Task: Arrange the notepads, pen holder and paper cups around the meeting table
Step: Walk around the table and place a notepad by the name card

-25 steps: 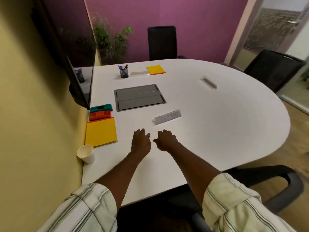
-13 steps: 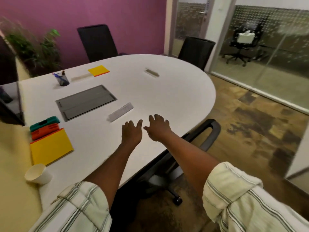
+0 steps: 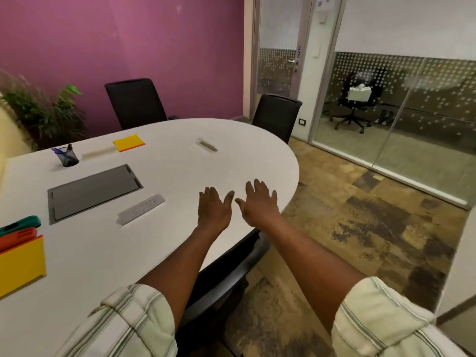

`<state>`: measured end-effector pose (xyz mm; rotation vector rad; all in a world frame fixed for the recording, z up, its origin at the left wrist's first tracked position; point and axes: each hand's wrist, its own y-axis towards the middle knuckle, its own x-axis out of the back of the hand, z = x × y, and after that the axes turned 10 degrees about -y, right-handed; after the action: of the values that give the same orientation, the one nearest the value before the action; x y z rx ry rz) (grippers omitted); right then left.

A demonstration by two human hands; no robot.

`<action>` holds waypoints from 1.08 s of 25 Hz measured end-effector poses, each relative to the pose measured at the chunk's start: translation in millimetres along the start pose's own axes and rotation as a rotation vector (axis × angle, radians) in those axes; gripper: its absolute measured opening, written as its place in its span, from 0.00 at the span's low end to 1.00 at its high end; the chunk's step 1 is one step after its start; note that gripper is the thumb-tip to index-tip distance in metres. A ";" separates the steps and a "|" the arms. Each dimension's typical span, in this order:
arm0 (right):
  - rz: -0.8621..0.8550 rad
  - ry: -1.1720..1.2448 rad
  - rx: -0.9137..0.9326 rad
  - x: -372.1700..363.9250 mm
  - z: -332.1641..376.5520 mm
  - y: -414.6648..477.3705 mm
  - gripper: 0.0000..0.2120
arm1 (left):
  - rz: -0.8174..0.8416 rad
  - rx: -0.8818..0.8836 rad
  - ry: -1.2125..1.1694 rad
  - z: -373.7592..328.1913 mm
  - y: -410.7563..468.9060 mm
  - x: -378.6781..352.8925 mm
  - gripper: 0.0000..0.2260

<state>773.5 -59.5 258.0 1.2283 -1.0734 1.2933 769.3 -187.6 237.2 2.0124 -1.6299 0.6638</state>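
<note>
— Over the table edge: left hand, right hand, fingers spread wide, palms down, holding nothing.
— Task items?
— Pen holder, far notepad, well apart from both hands.

The view has swung to the right since a second ago. The yellow wall, the screen and the paper cup at the left have dropped out of sight, and the near yellow notepad is now cut by the left edge. A glass partition and patterned floor now fill the right side. Both hands have moved right toward the rounded counter edge. The left hand and right hand, loosely curled before, now have fingers spread flat and empty.
</note>
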 end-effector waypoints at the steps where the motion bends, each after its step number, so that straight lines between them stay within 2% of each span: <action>1: -0.015 -0.007 0.000 1.6 -23.3 4.9 0.31 | 0.025 0.001 -0.005 -16.0 1.9 -17.6 0.34; 6: 0.035 0.021 -0.068 1.7 -113.6 33.9 0.32 | 0.092 -0.051 -0.011 -77.1 12.3 -92.4 0.35; 10: 0.065 0.078 -0.107 -8.5 -163.6 75.9 0.32 | 0.101 -0.072 0.013 -98.7 55.7 -148.2 0.36; 16: 0.064 0.111 -0.170 -32.4 -249.2 181.3 0.32 | 0.168 0.000 -0.004 -130.2 187.1 -256.3 0.34; 19: 0.119 0.116 -0.196 -34.8 -291.8 250.4 0.33 | 0.207 -0.002 0.030 -147.0 249.5 -300.9 0.34; 27: 0.065 0.070 -0.174 -44.3 -378.0 407.1 0.36 | 0.109 -0.085 -0.014 -183.9 384.2 -386.9 0.27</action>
<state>330.8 273.6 196.9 1.0181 -1.1575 1.2545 308.5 147.7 157.0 1.8836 -1.7566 0.6093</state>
